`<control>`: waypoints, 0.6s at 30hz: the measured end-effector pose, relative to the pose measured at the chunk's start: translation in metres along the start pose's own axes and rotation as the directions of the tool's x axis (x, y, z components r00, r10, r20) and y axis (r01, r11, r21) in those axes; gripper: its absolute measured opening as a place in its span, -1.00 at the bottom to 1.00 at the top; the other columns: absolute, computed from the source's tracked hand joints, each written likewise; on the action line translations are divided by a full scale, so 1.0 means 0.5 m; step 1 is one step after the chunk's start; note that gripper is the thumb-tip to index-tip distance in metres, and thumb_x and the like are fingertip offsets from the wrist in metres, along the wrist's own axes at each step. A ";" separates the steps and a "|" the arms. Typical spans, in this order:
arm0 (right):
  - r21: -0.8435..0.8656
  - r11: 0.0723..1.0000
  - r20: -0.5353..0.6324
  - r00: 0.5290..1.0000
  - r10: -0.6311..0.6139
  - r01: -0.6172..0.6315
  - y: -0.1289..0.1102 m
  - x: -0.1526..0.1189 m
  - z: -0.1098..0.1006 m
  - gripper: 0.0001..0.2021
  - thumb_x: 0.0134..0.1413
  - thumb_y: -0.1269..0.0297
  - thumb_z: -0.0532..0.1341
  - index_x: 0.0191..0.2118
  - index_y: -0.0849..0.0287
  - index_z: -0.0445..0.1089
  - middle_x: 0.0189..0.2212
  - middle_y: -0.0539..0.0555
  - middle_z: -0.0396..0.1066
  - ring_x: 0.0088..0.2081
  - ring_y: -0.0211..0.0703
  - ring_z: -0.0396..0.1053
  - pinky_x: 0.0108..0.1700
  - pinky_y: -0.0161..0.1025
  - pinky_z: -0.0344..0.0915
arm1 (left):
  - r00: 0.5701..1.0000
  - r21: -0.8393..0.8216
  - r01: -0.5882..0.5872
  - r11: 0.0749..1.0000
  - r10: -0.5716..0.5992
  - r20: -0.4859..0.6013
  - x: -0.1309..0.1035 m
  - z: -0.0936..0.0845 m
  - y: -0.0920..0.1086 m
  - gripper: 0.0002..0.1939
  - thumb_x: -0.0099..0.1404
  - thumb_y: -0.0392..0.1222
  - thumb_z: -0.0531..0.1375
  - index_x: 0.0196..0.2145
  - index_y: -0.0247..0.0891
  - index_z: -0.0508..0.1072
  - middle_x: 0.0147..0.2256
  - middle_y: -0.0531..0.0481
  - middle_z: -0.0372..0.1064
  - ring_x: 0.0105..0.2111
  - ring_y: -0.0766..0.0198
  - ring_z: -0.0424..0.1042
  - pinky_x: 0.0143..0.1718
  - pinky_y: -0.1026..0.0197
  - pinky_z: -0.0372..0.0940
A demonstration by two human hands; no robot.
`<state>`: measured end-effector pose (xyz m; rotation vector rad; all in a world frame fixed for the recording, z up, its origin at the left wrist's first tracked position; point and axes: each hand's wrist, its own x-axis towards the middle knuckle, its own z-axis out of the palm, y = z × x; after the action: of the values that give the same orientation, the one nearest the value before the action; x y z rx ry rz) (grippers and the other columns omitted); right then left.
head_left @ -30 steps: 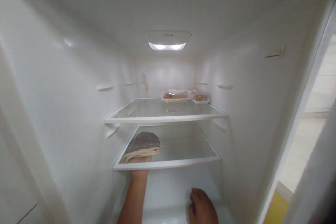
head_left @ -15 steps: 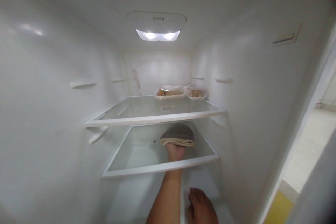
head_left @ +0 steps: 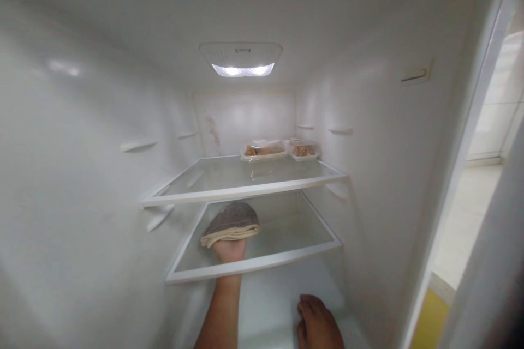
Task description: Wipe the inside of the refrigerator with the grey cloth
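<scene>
Inside a refrigerator [head_left: 77,185], the left hand [head_left: 230,251] is grasping a folded gray-brown cloth [head_left: 233,217] at about 7 o'clock from the center of the view. Its forearm is reaching in beneath the front rim of the lower glass shelf [head_left: 282,258], so the hand and cloth are showing through the pane; whether the cloth is pressing against the underside, I cannot tell. The cloth is resting over the fingers, its pale layered edge facing the camera.

The right hand [head_left: 321,324] is lying at 5 o'clock, its fingers curling; I cannot tell whether they are gripping anything.

Above, two food packs [head_left: 265,150] are sitting side by side near 1 o'clock on the upper glass shelf [head_left: 245,192]. A ceiling lamp [head_left: 242,68] is glowing between 11 and 12 o'clock.
</scene>
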<state>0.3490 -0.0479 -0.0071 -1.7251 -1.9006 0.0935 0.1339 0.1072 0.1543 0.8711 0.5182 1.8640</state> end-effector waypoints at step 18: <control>0.032 0.996 -0.166 0.983 -0.076 0.082 0.007 0.016 0.028 -0.59 -0.01 0.49 0.14 -0.08 0.07 0.59 -0.11 0.12 0.63 -0.06 -0.03 0.56 -0.02 -0.23 0.44 | 0.798 -0.565 0.579 0.587 -0.549 0.248 -0.290 0.197 -0.132 -0.57 0.36 0.02 0.11 0.09 -0.12 0.53 0.14 -0.18 0.47 0.14 -0.07 0.43 0.21 -0.25 0.27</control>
<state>0.3457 -0.0353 -0.0176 -1.5793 -1.8308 -0.0414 0.2867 0.0028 0.1245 0.2371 0.0910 1.2646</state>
